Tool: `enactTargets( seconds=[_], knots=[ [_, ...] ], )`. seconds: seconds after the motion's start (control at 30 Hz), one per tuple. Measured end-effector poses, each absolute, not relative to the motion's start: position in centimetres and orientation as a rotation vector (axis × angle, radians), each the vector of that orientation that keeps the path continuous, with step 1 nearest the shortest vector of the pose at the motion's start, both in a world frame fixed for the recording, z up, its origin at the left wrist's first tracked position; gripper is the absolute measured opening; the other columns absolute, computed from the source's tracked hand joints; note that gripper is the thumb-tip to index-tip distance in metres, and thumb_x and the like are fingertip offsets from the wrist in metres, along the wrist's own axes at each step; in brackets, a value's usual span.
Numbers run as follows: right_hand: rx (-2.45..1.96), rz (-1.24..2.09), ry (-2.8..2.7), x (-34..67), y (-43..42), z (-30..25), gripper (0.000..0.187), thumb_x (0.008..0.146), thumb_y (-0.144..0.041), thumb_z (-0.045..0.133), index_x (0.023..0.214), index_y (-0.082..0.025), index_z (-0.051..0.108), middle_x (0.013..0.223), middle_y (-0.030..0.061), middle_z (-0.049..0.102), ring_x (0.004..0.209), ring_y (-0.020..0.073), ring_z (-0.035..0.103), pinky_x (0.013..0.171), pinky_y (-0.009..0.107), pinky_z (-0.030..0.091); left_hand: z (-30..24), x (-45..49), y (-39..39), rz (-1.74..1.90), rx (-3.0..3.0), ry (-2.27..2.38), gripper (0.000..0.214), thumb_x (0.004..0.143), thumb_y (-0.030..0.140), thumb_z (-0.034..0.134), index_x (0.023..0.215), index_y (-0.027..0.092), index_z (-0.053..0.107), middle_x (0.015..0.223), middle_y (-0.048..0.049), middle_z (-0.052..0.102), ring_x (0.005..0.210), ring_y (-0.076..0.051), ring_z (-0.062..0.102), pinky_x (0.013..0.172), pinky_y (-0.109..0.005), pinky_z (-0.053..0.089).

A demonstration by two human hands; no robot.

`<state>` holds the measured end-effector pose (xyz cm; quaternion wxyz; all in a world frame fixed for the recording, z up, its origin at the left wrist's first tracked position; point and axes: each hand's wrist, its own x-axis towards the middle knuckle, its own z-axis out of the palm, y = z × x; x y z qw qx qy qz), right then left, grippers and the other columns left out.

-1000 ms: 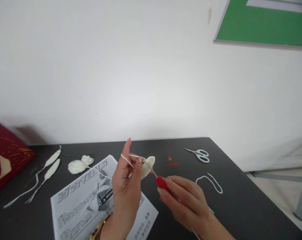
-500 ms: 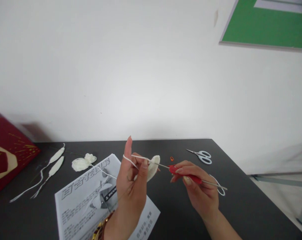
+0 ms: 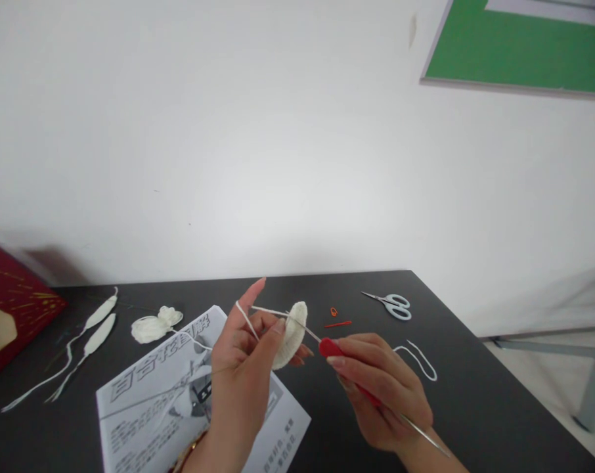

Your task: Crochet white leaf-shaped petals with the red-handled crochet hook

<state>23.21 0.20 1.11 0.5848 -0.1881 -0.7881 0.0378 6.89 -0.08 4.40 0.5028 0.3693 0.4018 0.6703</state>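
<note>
My left hand point(image 3: 245, 368) is raised over the table and pinches a small cream crocheted piece point(image 3: 291, 332) between thumb and fingers. White yarn point(image 3: 244, 316) runs over its raised index finger. My right hand point(image 3: 381, 387) is closed round a crochet hook with a red grip point(image 3: 333, 348). The hook's metal tip points left into the top of the crocheted piece. The hook's metal tail sticks out past my right wrist.
A printed instruction sheet point(image 3: 150, 401) lies on the black table point(image 3: 475, 407) under my left hand. At the back left lie two white crocheted petals with tails point(image 3: 98, 325) and a cream yarn bundle point(image 3: 152, 326). Scissors point(image 3: 393, 305), a red needle point(image 3: 337, 324), an orange marker point(image 3: 333, 311) and a yarn scrap point(image 3: 418, 360) lie right. A red box point(image 3: 6, 315) stands far left.
My right hand swung the hook out to the right and has now come back, with the tip in the crocheted piece again. My left index finger has tilted more to the right.
</note>
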Motion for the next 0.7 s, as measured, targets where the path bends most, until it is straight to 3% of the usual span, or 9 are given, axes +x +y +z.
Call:
enactTargets(
  seconds=[0.17, 0.43, 0.7],
  knots=[
    [-0.453, -0.033, -1.878, 23.3, 0.0, 0.9, 0.041, 0.070, 0.007, 0.057, 0.108, -0.008, 0.064, 0.098, 0.0150, 0.069, 0.088, 0.0206, 0.066, 0.069, 0.032, 0.059, 4.7, 7.0, -0.2, 1.603, 0.950, 1.059, 0.062, 0.075, 0.020, 0.067, 0.133, 0.023, 0.045, 0.060, 0.0084, 0.053, 0.050, -0.008, 0.055, 0.052, -0.019, 0.048],
    [-0.490, -0.078, -1.903, 23.4, 0.0, 0.9, 0.040, 0.072, 0.002, 0.057, 0.110, -0.011, 0.064, 0.098, 0.0136, 0.071, 0.087, 0.0203, 0.067, 0.067, 0.031, 0.059, 5.0, 6.9, -0.8, 1.600, 1.073, 1.086, 0.067, 0.079, 0.029, 0.066, 0.140, 0.026, 0.038, 0.088, -0.0014, 0.068, 0.072, -0.014, 0.064, 0.061, -0.023, 0.053],
    [-0.467, -0.206, -2.014, 23.7, -0.1, 0.0, 0.039, 0.073, 0.000, 0.057, 0.110, -0.007, 0.063, 0.103, 0.0167, 0.071, 0.094, 0.0227, 0.067, 0.074, 0.033, 0.060, 4.1, 7.2, 0.1, 1.676, 1.024, 1.069, 0.059, 0.084, 0.030, 0.061, 0.140, 0.029, 0.039, 0.062, 0.0056, 0.057, 0.052, -0.010, 0.057, 0.049, -0.021, 0.051]
  ],
)
